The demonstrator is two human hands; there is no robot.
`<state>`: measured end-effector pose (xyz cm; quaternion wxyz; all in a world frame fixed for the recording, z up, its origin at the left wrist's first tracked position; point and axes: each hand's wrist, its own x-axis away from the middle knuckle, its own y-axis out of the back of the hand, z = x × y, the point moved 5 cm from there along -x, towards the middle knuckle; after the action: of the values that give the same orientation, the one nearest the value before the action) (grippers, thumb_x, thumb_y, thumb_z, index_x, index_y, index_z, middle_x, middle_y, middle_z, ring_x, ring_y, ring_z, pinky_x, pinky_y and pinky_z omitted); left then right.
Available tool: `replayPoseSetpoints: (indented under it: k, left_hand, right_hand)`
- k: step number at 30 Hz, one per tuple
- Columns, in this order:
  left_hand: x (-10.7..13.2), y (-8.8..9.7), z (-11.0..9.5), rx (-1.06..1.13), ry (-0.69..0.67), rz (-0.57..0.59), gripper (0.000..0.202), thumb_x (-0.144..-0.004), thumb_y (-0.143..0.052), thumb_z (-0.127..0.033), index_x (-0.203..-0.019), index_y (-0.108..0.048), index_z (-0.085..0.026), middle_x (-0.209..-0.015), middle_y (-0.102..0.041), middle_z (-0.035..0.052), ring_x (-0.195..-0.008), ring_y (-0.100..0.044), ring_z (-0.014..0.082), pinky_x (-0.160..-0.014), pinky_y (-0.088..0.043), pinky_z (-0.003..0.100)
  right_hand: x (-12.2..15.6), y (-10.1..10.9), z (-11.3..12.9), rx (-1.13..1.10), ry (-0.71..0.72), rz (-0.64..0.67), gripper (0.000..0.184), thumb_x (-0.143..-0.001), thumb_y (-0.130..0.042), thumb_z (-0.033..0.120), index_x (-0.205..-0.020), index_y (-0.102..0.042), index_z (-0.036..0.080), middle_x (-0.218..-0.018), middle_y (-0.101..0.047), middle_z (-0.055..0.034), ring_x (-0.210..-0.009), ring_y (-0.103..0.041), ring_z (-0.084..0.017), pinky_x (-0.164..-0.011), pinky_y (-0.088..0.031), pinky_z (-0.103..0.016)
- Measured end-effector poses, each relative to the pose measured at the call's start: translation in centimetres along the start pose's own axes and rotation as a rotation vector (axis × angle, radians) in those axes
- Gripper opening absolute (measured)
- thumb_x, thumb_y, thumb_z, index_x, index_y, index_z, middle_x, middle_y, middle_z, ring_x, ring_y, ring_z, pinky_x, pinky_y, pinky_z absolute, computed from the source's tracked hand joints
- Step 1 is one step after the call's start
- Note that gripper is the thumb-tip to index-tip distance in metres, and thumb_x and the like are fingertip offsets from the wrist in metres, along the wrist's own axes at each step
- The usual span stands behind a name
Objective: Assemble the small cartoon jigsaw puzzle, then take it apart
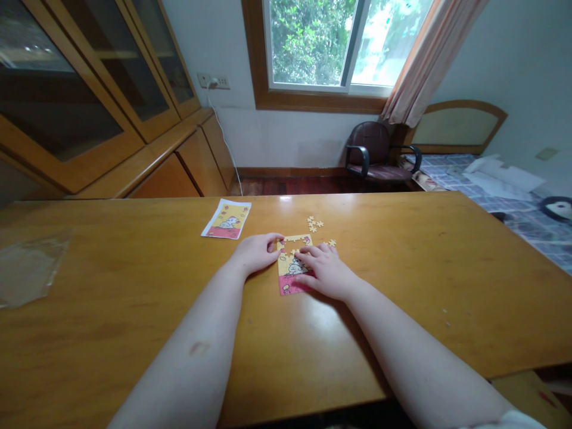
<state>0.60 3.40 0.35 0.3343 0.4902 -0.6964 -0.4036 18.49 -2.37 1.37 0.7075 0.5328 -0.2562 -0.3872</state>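
Note:
A partly assembled jigsaw puzzle (286, 280) with a yellow top, a pink bottom and a white cartoon figure lies on the table between my hands. In its upper half there is a gap where the wood shows. My left hand (258, 253) rests at the puzzle's upper left edge, thumb and fingers apart around the border. Over the right side lies my right hand (328, 271), fingers spread on the pieces and hiding part of the picture. Several loose puzzle pieces (313, 225) lie beyond the puzzle, and another loose piece (332, 243) sits just past my right hand.
A reference picture (229, 220) lies at the back left of the wooden table (156, 286). A clear plastic bag (31, 268) is at the far left. Behind the table stand a cabinet (165, 161), an office chair (378, 152) and a bed (500, 185).

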Motion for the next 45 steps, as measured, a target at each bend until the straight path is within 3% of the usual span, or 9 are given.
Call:
replayPoseSetpoints:
  k: [14,28,32,35,37,40,45]
  left_hand:
    - [0.0,-0.1,0.1,0.003,-0.002,-0.012,0.04,-0.076,-0.054,-0.039,-0.115,-0.063,-0.032,-0.076,-0.065,-0.0036,-0.068,-0.059,0.0145,-0.057,-0.034,0.025]
    - [0.1,0.0,0.1,0.01,-0.003,-0.008,0.04,-0.077,-0.053,-0.04,-0.116,-0.062,-0.032,-0.076,-0.065,-0.0032,-0.068,-0.058,0.0147,-0.057,-0.035,0.025]
    - [0.1,0.1,0.1,0.005,0.01,-0.007,0.042,-0.078,-0.053,-0.042,-0.117,-0.062,-0.031,-0.077,-0.065,-0.0016,-0.07,-0.059,0.0155,-0.057,-0.035,0.026]
    - [0.0,0.1,0.1,0.002,0.02,0.0,0.043,-0.078,-0.053,-0.044,-0.118,-0.061,-0.029,-0.078,-0.065,-0.0008,-0.07,-0.059,0.0158,-0.056,-0.034,0.025]
    - [0.0,0.1,0.1,0.001,0.023,0.001,0.043,-0.079,-0.053,-0.045,-0.118,-0.061,-0.029,-0.079,-0.065,-0.0007,-0.071,-0.059,0.0159,-0.057,-0.035,0.025]
    - [-0.1,0.0,0.2,-0.003,0.023,0.001,0.045,-0.079,-0.053,-0.046,-0.12,-0.061,-0.029,-0.08,-0.066,-0.0005,-0.072,-0.06,0.0163,-0.057,-0.035,0.025]
    - [-0.1,0.0,0.3,-0.004,0.02,0.006,0.047,-0.079,-0.052,-0.047,-0.122,-0.06,-0.029,-0.079,-0.066,-0.0004,-0.071,-0.059,0.0159,-0.057,-0.035,0.025]
  right_hand:
    - [-0.1,0.2,-0.9,0.022,-0.068,-0.039,0.05,-0.089,-0.045,0.058,-0.126,-0.058,0.027,-0.131,-0.052,-0.0083,-0.112,-0.043,-0.028,-0.099,-0.028,-0.045]
    - [-0.1,0.2,-0.7,0.03,-0.075,-0.04,0.054,-0.086,-0.046,0.061,-0.126,-0.056,0.026,-0.135,-0.05,-0.0077,-0.115,-0.043,-0.028,-0.099,-0.029,-0.044]
    - [0.2,1.9,-3.3,0.098,-0.28,-0.171,0.046,-0.093,-0.041,0.047,-0.13,-0.054,0.021,-0.135,-0.052,-0.0105,-0.116,-0.044,-0.028,-0.097,-0.03,-0.043]
    - [0.9,3.2,-6.6,0.141,-0.521,-0.217,0.036,-0.094,-0.039,0.033,-0.12,-0.061,0.021,-0.121,-0.062,-0.0107,-0.108,-0.051,-0.028,-0.09,-0.035,-0.042]
    - [1.3,3.7,-8.2,0.144,-0.608,-0.219,0.033,-0.093,-0.039,0.028,-0.112,-0.066,0.022,-0.115,-0.066,-0.0089,-0.105,-0.053,-0.027,-0.087,-0.037,-0.04]
    - [1.7,3.9,-9.3,0.134,-0.645,-0.193,0.029,-0.09,-0.043,0.025,-0.104,-0.069,0.024,-0.111,-0.068,-0.0064,-0.103,-0.055,-0.025,-0.084,-0.038,-0.037]
    - [1.3,3.3,-8.6,0.102,-0.555,-0.154,0.024,-0.087,-0.048,0.024,-0.095,-0.071,0.024,-0.103,-0.069,-0.0045,-0.098,-0.058,-0.021,-0.083,-0.039,-0.032]
